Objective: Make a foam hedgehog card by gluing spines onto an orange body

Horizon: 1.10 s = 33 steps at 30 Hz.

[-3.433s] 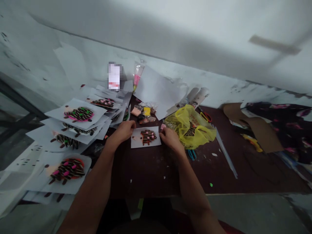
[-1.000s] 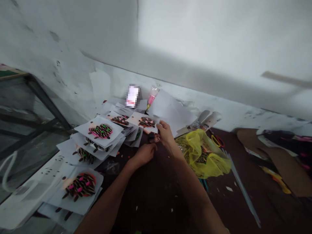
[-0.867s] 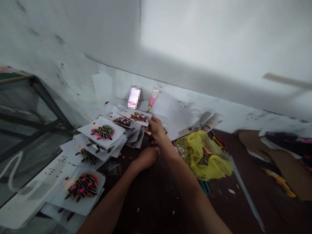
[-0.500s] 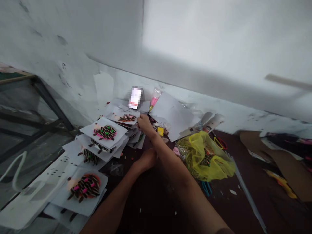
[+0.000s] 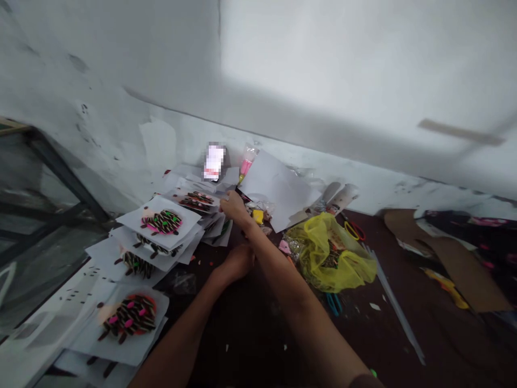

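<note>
My right hand point(image 5: 233, 206) reaches across to the far stack, its curled fingers at the right edge of a paper sheet bearing a clay-like hedgehog figure point(image 5: 196, 201). The fingers seem to pinch that sheet's edge. Lower down, beside my right forearm, my left hand point(image 5: 239, 262) is closed over the dark tabletop; its fingertips and anything in them are hidden. Nearer on the left, another stack is topped by a sheet with a pink-and-green hedgehog point(image 5: 162, 221). A sheet with an orange-and-pink hedgehog point(image 5: 130, 317) lies closest to me.
A phone point(image 5: 214, 161) leans against the wall beside a pink piping bag point(image 5: 247, 163). White paper sheets point(image 5: 274, 186) and a small yellow block point(image 5: 257, 216) lie beyond my hands. Right of my arm are a yellow mesh bag point(image 5: 355, 268), scissors point(image 5: 354, 230) and a clear strip point(image 5: 398, 307).
The view has shifted slightly to the right. The hedgehog sheet at my right hand sits lower and flatter on the far stack. My left hand stays closed in about the same place.
</note>
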Each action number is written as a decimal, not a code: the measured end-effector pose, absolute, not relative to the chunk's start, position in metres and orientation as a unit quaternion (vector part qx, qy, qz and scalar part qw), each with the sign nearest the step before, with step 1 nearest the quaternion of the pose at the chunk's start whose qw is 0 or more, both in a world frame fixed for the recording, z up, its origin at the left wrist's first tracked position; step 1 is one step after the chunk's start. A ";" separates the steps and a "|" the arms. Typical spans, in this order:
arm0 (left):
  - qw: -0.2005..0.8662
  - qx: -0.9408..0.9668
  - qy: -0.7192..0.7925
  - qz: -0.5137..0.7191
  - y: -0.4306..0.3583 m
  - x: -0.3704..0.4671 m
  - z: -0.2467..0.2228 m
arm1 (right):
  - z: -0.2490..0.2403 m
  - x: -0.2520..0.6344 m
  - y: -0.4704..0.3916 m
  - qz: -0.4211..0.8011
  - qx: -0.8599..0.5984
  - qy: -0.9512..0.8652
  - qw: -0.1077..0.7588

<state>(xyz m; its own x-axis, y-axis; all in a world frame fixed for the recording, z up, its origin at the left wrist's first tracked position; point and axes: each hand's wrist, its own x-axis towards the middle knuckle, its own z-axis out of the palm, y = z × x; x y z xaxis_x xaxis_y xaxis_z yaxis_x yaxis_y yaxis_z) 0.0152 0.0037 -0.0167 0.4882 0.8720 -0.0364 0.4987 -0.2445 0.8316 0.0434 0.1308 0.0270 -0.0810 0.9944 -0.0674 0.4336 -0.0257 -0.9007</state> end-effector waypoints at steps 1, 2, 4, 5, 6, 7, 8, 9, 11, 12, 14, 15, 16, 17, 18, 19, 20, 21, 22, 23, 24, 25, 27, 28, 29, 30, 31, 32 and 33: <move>0.403 0.768 0.459 0.193 0.004 0.015 -0.016 | 0.030 0.051 0.126 0.397 -0.596 -0.608 0.343; 0.392 0.776 0.465 0.167 0.004 0.014 -0.014 | 0.032 0.061 0.121 0.390 -0.600 -0.608 0.344; 0.369 0.782 0.480 0.146 0.003 0.013 -0.010 | 0.035 0.087 0.108 0.381 -0.610 -0.603 0.346; 0.358 0.783 0.488 0.143 0.003 0.012 -0.008 | 0.035 0.101 0.101 0.366 -0.619 -0.599 0.352; 0.349 0.782 0.496 0.142 0.003 0.012 -0.007 | 0.035 0.117 0.093 0.348 -0.635 -0.590 0.358; 0.345 0.780 0.501 0.144 0.004 0.012 -0.006 | 0.033 0.132 0.085 0.331 -0.656 -0.576 0.359; 0.344 0.778 0.505 0.146 0.004 0.012 -0.005 | 0.031 0.147 0.077 0.317 -0.672 -0.567 0.355; 0.343 0.776 0.508 0.151 0.005 0.012 -0.005 | 0.029 0.159 0.069 0.296 -0.685 -0.567 0.350; 0.338 0.772 0.513 0.165 0.007 0.012 -0.007 | 0.022 0.178 0.052 0.235 -0.701 -0.583 0.337; 0.336 0.769 0.516 0.174 0.007 0.012 -0.008 | 0.018 0.183 0.044 0.200 -0.707 -0.595 0.326; 0.335 0.762 0.519 0.194 0.008 0.012 -0.011 | 0.011 0.186 0.031 0.169 -0.708 -0.626 0.278; 0.329 0.759 0.523 0.206 0.008 0.011 -0.012 | 0.008 0.184 0.026 0.159 -0.708 -0.641 0.249; 0.317 0.755 0.531 0.219 0.008 0.011 -0.013 | 0.006 0.181 0.023 0.147 -0.707 -0.656 0.220; 0.294 0.752 0.541 0.234 0.008 0.012 -0.013 | 0.004 0.177 0.020 0.139 -0.704 -0.670 0.190; 0.264 0.751 0.551 0.250 0.008 0.013 -0.013 | 0.004 0.173 0.018 0.133 -0.703 -0.680 0.163; 0.228 0.753 0.558 0.264 0.008 0.014 -0.013 | 0.004 0.169 0.017 0.128 -0.705 -0.684 0.139; 0.189 0.758 0.561 0.275 0.009 0.017 -0.013 | 0.005 0.165 0.016 0.124 -0.709 -0.684 0.120; 0.151 0.766 0.559 0.279 0.010 0.019 -0.013 | 0.006 0.163 0.015 0.120 -0.713 -0.683 0.106; 0.118 0.777 0.555 0.275 0.012 0.022 -0.013 | 0.008 0.161 0.015 0.117 -0.716 -0.681 0.098; 0.091 0.787 0.551 0.262 0.014 0.025 -0.014 | 0.009 0.161 0.014 0.117 -0.717 -0.682 0.092; 0.074 0.794 0.552 0.244 0.017 0.028 -0.015 | 0.010 0.161 0.013 0.118 -0.716 -0.683 0.089; 0.068 0.798 0.555 0.224 0.019 0.031 -0.018 | 0.011 0.162 0.011 0.121 -0.715 -0.683 0.086; 0.071 0.807 0.553 0.194 0.026 0.034 -0.023 | 0.012 0.165 0.007 0.128 -0.720 -0.677 0.087; 0.071 0.809 0.552 0.192 0.029 0.035 -0.026 | 0.012 0.166 0.004 0.130 -0.725 -0.669 0.093; 0.070 0.806 0.554 0.198 0.033 0.035 -0.029 | 0.011 0.168 0.002 0.130 -0.732 -0.660 0.103; 0.071 0.801 0.555 0.212 0.037 0.036 -0.031 | 0.011 0.169 0.000 0.130 -0.739 -0.651 0.115; 0.077 0.794 0.557 0.233 0.042 0.036 -0.033 | 0.011 0.171 -0.002 0.130 -0.745 -0.641 0.129; 0.087 0.781 0.562 0.257 0.047 0.036 -0.035 | 0.010 0.173 -0.003 0.131 -0.751 -0.631 0.143; 0.100 0.769 0.564 0.283 0.051 0.037 -0.036 | 0.010 0.174 -0.003 0.133 -0.755 -0.623 0.157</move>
